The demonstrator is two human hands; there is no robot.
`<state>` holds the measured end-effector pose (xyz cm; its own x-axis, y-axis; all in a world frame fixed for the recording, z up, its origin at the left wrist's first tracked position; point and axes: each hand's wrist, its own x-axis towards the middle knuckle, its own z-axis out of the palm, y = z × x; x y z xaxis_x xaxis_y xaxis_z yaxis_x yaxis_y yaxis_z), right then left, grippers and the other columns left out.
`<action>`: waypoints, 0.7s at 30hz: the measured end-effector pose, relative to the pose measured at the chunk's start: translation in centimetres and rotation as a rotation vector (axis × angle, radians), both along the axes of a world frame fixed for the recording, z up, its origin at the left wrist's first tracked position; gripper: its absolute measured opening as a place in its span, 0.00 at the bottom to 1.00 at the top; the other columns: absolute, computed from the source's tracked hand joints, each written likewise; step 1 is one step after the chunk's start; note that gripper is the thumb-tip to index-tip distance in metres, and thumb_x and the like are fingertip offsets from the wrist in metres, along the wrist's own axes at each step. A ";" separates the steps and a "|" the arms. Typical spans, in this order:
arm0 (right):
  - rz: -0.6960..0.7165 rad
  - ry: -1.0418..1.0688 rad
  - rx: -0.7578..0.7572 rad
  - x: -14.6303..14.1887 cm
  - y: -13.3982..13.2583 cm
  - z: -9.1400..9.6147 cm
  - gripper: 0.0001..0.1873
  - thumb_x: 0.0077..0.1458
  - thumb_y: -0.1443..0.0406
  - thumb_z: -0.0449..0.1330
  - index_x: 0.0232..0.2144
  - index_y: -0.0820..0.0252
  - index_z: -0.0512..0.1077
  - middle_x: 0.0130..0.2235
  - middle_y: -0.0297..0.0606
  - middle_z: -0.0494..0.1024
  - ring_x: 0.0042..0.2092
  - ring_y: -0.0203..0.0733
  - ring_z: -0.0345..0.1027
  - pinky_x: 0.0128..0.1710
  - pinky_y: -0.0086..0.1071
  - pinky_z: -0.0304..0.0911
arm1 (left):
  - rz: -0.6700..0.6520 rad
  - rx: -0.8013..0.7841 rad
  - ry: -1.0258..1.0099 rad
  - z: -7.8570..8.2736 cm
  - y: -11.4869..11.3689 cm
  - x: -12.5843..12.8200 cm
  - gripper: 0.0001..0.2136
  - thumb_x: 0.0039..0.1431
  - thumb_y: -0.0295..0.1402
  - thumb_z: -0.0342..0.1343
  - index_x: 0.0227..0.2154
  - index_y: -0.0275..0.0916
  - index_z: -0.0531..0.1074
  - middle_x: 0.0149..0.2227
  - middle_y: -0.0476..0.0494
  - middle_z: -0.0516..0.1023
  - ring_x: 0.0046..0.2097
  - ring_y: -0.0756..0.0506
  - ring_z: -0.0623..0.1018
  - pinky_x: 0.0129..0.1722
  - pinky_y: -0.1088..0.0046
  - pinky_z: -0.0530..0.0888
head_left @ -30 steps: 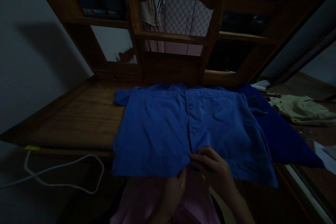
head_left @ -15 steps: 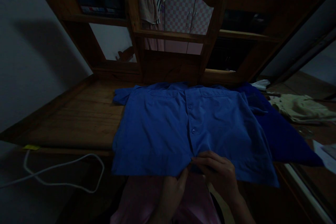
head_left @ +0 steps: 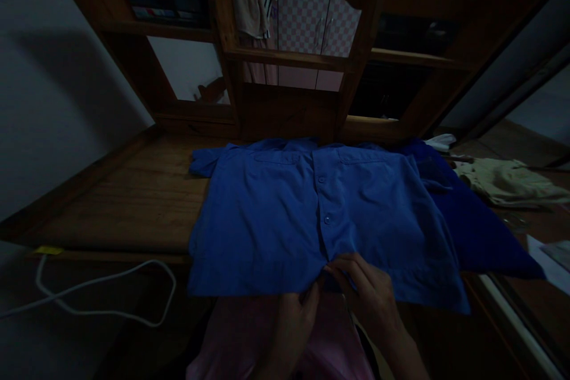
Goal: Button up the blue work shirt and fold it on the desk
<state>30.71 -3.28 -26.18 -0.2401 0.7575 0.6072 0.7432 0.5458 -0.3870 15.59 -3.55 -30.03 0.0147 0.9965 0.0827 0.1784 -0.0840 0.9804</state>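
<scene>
A blue button-up shirt (head_left: 267,219) lies spread front side up, its hem toward me and hanging slightly over the front edge. Two buttons show fastened on the placket, with chest pockets near the far end. My right hand (head_left: 367,288) pinches the placket near the hem, thumb and fingers together. Just left of it, my left hand (head_left: 300,314) grips the hem from below, its fingertips partly hidden by the cloth. The two hands' fingertips meet at the front opening; whatever small part lies between them is hidden.
The shirt rests on a wooden desk (head_left: 133,190) and partly on a dark blue cloth (head_left: 485,237). A white cable (head_left: 111,276) loops at the front left. Beige cloth (head_left: 507,178) and papers (head_left: 552,261) lie at right. A wooden shelf frame (head_left: 289,59) stands behind.
Both hands stay at the placket near the hem. My right fingers have shifted slightly, and the hem beside my left hand is drawn up a little. The view has moved slightly.
</scene>
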 end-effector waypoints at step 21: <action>-0.148 -0.271 -0.029 -0.4 0.2 -1.3 0.07 0.64 0.69 0.48 0.37 0.61 0.65 0.37 0.39 0.70 0.33 0.36 0.66 0.31 0.28 0.57 | -0.004 0.709 0.749 -2.7 -0.1 -0.5 0.16 0.62 0.24 0.43 0.38 0.36 0.78 0.26 0.37 0.79 0.32 0.45 0.80 0.36 0.75 0.76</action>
